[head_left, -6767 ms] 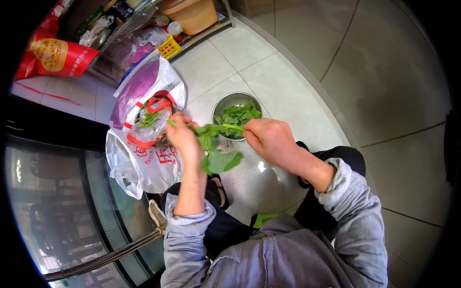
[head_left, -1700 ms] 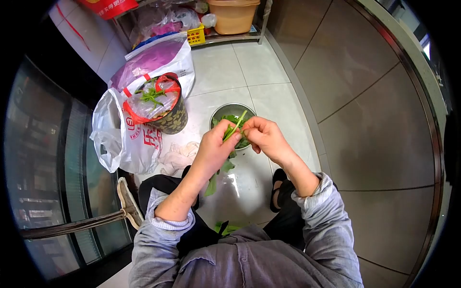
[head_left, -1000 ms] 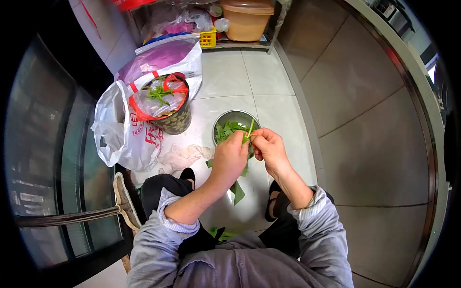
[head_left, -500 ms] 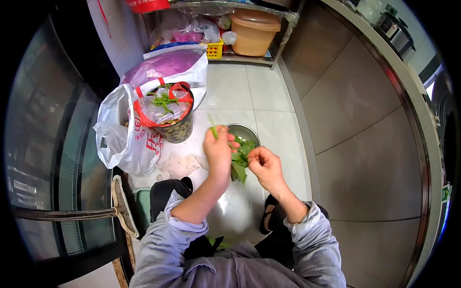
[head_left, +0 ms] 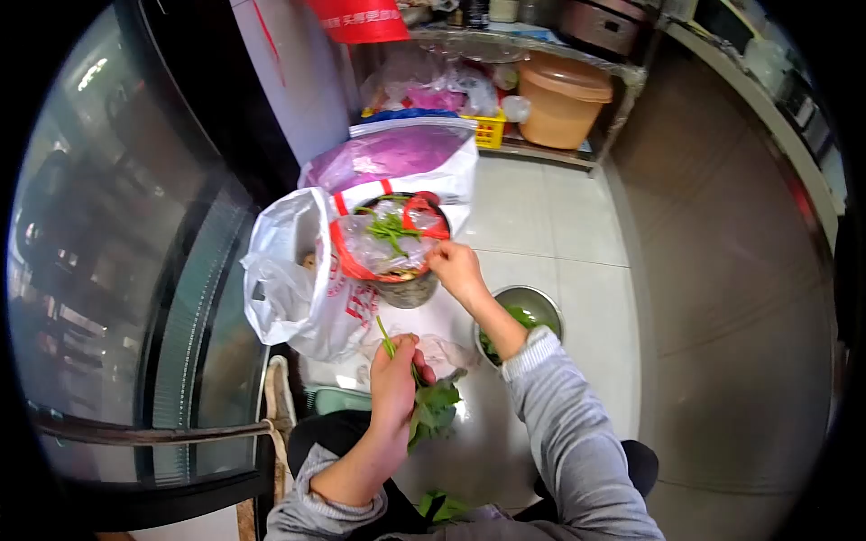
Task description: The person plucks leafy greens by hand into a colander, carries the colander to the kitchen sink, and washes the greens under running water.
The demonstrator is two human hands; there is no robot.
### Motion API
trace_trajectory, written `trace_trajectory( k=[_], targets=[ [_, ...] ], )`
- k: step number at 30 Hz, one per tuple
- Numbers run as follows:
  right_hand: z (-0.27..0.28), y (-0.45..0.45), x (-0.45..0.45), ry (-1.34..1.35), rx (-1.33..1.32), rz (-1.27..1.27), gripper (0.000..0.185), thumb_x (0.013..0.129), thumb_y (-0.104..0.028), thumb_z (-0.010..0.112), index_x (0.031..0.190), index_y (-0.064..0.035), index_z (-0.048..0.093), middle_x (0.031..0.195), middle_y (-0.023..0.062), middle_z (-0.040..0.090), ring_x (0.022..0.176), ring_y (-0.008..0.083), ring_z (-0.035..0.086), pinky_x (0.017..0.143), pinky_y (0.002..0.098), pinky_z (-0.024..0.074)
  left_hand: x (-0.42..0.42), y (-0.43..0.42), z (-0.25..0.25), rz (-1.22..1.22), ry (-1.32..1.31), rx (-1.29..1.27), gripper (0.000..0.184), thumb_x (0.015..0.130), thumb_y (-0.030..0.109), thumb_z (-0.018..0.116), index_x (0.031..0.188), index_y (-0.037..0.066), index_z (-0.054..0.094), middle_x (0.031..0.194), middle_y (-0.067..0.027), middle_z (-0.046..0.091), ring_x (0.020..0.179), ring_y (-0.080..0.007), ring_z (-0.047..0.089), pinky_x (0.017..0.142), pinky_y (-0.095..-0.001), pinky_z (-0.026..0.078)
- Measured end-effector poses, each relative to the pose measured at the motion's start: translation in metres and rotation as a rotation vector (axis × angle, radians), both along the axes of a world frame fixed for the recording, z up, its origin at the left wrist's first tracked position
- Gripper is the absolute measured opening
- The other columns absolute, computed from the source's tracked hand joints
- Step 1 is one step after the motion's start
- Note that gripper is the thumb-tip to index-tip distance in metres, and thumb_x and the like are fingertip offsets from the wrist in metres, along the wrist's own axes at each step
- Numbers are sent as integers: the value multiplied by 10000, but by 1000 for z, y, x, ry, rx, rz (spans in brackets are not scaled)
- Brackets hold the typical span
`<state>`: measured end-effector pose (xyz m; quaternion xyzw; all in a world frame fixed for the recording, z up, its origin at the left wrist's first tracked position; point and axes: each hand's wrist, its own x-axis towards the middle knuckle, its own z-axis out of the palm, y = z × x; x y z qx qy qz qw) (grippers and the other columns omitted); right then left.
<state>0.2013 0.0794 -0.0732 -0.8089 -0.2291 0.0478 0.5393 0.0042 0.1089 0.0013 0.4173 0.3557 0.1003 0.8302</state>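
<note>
My left hand (head_left: 394, 380) is closed around a stem of leafy greens (head_left: 437, 408); the leaves hang below the fingers and the bare stem sticks up above them. My right hand (head_left: 457, 270) is at the near right rim of a patterned trash bin (head_left: 408, 293), fingers pinched together. Whatever is between those fingers is too small or hidden to make out. Green stem scraps (head_left: 390, 227) lie on the plastic liner in the bin. Under my right forearm a metal bowl (head_left: 558, 316) holds green leaves (head_left: 530, 316), partly covered by the arm.
A white plastic bag (head_left: 284, 261) stands left of the bin, a larger purple-and-white bag (head_left: 397, 149) behind it. A shelf rack with a peach-coloured tub (head_left: 564, 104) is at the back. More greens (head_left: 442, 507) lie low, near my lap. Cabinets (head_left: 731, 270) line the right side.
My right hand has moved from the greens over to the bin rim. My left hand, still holding greens, has come lower, away from the bowl. The view has shifted too.
</note>
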Motion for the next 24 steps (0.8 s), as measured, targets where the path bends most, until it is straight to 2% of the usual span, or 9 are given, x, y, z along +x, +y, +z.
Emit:
trace_trajectory(
  k=[3,5,7,9,12,16,21,22,24],
  targets=[
    [-20,74,37,-42,-99,-53,200,747,-241,602,782,-52,659,769,170,628,742,346,603,668,415,464,1,21,-3,-27,-1,41,145,899,191,461,946,55,478,666,-19,476,509,-139,481,473,-253,389],
    [-6,94,42,73,-157,124,248,757,-295,598,800,-61,665,861,176,624,806,344,596,705,429,456,-2,32,-8,-52,-1,73,152,901,191,463,954,50,486,672,-19,483,512,-134,481,476,-242,381],
    [-23,108,39,-277,-210,90,274,783,-316,565,838,-68,668,1022,187,579,895,324,570,754,421,443,-2,38,-14,-100,-37,93,158,902,191,466,961,46,493,678,-17,487,514,-127,479,477,-232,373],
    [-23,104,39,-193,-199,215,265,793,-306,553,826,-70,669,943,155,619,848,339,582,731,427,447,-3,43,-16,-138,-14,130,164,903,184,467,976,40,499,685,-6,484,510,-111,459,473,-220,361],
    [-6,82,26,-93,-130,225,234,795,-266,571,814,-51,662,774,95,650,717,254,619,628,373,472,-3,46,-21,-189,-60,167,147,902,162,467,972,38,504,686,4,474,504,-82,426,464,-205,345],
    [36,32,-13,348,71,422,179,839,-178,552,816,-15,620,650,2,570,571,24,493,483,187,395,-3,44,-11,-237,-38,242,117,899,126,462,960,41,514,675,22,447,515,-49,384,462,-195,324],
    [71,-38,-73,585,191,459,151,839,-136,548,833,0,612,669,7,578,561,43,493,482,185,393,-3,22,-6,-383,-42,502,107,872,122,486,926,38,524,673,-9,470,604,-70,420,547,-226,357],
    [77,-50,-79,613,190,450,146,839,-127,547,842,3,612,672,9,578,562,43,491,483,183,391,-4,17,-7,-436,-54,611,113,852,128,499,917,40,525,716,-67,534,642,-143,507,590,-281,396],
    [89,-78,-86,609,148,403,140,835,-113,546,857,8,613,673,10,578,560,46,486,485,182,390,-3,4,-7,-511,-123,814,114,839,131,505,913,46,527,763,-98,563,684,-209,544,609,-316,409]
  ],
)
